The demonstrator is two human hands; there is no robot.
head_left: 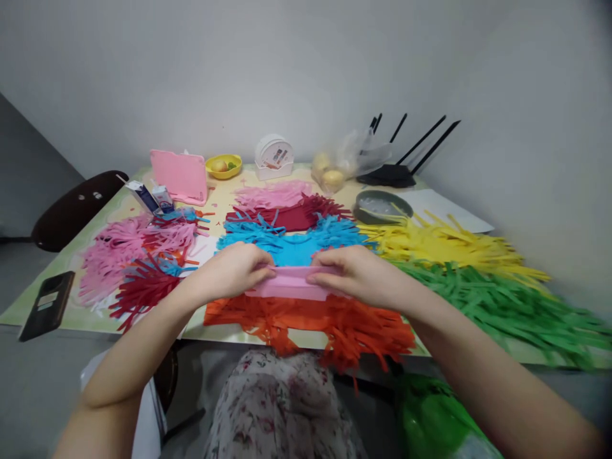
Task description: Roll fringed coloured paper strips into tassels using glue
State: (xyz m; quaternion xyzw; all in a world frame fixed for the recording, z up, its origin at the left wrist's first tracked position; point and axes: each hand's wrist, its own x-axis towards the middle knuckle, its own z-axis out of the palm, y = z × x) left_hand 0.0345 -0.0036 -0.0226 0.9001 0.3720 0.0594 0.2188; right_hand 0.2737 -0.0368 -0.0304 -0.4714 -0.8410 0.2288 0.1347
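Two hands are meeting over the near edge of the counter, and both are pinching the same folded pink paper strip. The left hand is closing thumb and fingers on the strip's left end. The right hand is clamping the other end, so the strip is spanning the gap between them, level and lightly stretched. Just beneath both hands the orange fringed paper is lying, its cut ends hanging over the counter's edge. Just beyond the knuckles the blue fringed paper is spreading out. The risk, as I judge it, is tearing: thin paper pulled from both ends may be giving way at the fold. A dragging wrist could also be sweeping the orange fringe off the edge toward the lap.
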